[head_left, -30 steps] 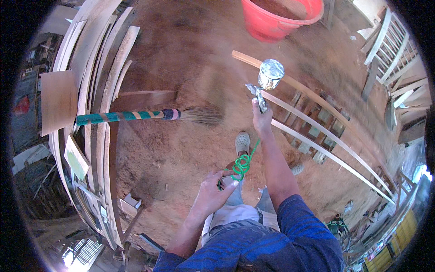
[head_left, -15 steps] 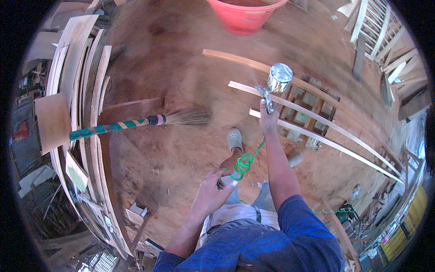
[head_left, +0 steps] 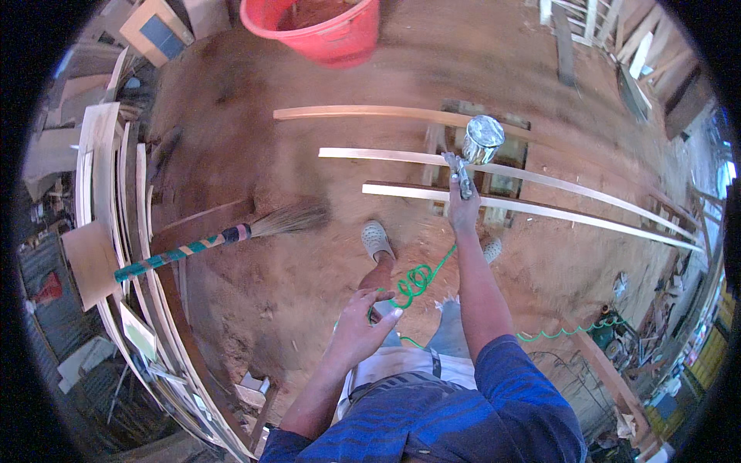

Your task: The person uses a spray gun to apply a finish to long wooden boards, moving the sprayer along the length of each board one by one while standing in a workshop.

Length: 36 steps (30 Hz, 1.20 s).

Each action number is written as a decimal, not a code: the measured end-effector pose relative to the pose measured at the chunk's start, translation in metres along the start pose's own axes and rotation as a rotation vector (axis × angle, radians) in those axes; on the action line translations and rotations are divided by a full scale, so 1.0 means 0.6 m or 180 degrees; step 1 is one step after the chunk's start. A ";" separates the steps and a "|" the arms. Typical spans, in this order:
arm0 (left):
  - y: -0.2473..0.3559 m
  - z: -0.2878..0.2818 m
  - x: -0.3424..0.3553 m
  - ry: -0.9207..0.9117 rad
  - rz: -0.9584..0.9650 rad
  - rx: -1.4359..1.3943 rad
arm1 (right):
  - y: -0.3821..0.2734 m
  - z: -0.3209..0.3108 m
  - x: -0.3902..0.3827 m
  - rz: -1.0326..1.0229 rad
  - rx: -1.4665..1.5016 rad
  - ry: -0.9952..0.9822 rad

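My right hand (head_left: pixel 465 212) is closed round a metal spray gun (head_left: pixel 461 174), whose silvery, paint-smeared cup (head_left: pixel 484 140) sits on top. The gun is above three long wooden strips: an orange-brown strip (head_left: pixel 363 113) farthest off, a pale strip (head_left: pixel 370 156) in the middle and another pale strip (head_left: pixel 409 192) nearest me. From the right hand a thin green coiled air hose (head_left: pixel 417 282) runs down to my left hand (head_left: pixel 360 328), in front of my waist. The left fingers curl round the hose; part of their grip is hidden.
A slatted wooden piece (head_left: pixel 505 185) lies under the strips. A red tub (head_left: pixel 332 35) stands at the far side. Left, a broom (head_left: pixel 193 248) rests with its handle over stacked boards (head_left: pixel 143 201). More green hose (head_left: pixel 571 332) trails right; timber (head_left: pixel 641 54) lies far right.
The view has turned, so the strips and tub sit farther left and the strips look more level. My right hand with the spray gun has shifted rightward along the strips.
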<state>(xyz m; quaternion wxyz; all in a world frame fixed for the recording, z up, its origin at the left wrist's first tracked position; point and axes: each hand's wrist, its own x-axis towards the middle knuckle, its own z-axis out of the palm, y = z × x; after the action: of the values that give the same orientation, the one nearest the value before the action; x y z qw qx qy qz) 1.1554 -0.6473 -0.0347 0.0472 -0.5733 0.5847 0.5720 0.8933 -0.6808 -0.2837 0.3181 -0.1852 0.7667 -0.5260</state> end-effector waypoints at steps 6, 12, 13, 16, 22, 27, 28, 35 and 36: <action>0.054 0.075 0.009 -0.0134 0.0187 0.0268 | 0.020 -0.124 0.028 -0.0054 -0.0265 0.0417; 0.092 0.153 0.023 -0.0286 0.0306 0.0501 | 0.045 -0.250 0.065 0.0033 -0.0261 0.0515; 0.099 0.166 0.026 -0.0281 0.0446 0.0647 | 0.048 -0.269 0.071 0.0045 -0.0249 0.0549; 0.136 0.207 0.035 -0.0415 0.0390 0.0655 | 0.058 -0.328 0.094 0.0134 0.0006 0.0694; 0.196 0.283 0.055 -0.0603 0.0464 0.0963 | 0.070 -0.440 0.137 0.0242 -0.0062 0.0929; 0.242 0.348 0.069 -0.0677 0.0394 0.1037 | 0.078 -0.524 0.174 -0.0020 0.0095 0.1189; 0.249 0.361 0.072 -0.0704 0.0329 0.1068 | 0.080 -0.539 0.183 -0.0011 0.0109 0.1208; 0.311 0.451 0.088 -0.0853 0.0524 0.1543 | 0.118 -0.688 0.249 -0.0237 0.0186 0.1664; 0.321 0.462 0.088 -0.0886 0.0500 0.1438 | 0.114 -0.705 0.255 -0.0168 0.0204 0.1706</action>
<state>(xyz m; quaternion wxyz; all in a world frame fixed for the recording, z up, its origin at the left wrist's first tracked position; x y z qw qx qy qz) 0.8316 -0.5392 -0.0485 0.2091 -0.4171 0.7280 0.5023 0.4965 -0.4580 -0.2883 0.0957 -0.0492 0.8014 -0.5883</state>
